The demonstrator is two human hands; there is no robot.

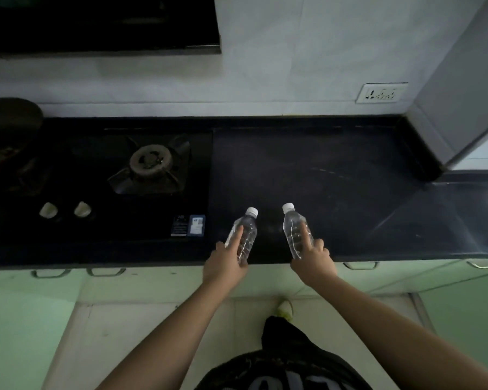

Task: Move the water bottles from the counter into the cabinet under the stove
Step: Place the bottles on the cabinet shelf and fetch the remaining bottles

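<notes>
Two clear water bottles with white caps stand near the front edge of the black counter (pixel 321 170). My left hand (pixel 226 263) grips the left bottle (pixel 247 235) around its lower body, index finger lying up its side. My right hand (pixel 313 260) grips the right bottle (pixel 293 229) the same way. Both bottles lean slightly away from me. Pale green cabinet doors (pixel 26 305) with metal handles (pixel 104 272) run below the counter, under the stove (pixel 150 164); they look closed.
A gas stove with one burner and two white knobs (pixel 65 210) fills the counter's left part. A dark pan (pixel 9 119) sits at far left. A wall socket (pixel 381 92) is at the back right. The counter turns a corner on the right.
</notes>
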